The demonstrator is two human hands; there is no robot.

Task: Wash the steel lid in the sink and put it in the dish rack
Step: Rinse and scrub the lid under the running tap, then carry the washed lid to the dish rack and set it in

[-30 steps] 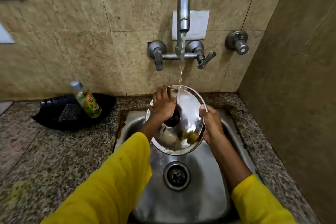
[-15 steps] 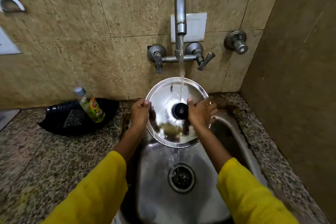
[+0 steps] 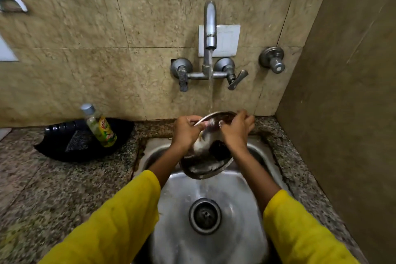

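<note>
Steel lid (image 3: 205, 167) under running tap (image 3: 209, 28), both hands' fingers clamped on its rim; bottle (image 3: 99, 125) label unreadable.

The round steel lid (image 3: 205, 167) is motion-blurred, and both hands cover its middle and upper part, so its knob cannot be made out clearly. The left hand (image 3: 185, 133) and right hand (image 3: 235, 133) are blurred too; their fingers (image 3: 194, 121) smear at the lid's far rim, and how they grip cannot be told. The label on the small clear bottle of green liquid (image 3: 99, 127) is too soft to read. A white plastic fitting (image 3: 12, 3) on the wall is cut off by the left edge. The yellow sleeves (image 3: 111, 227) run out past the bottom edge, hiding the stainless steel sink's (image 3: 242, 199) near rim.
</note>
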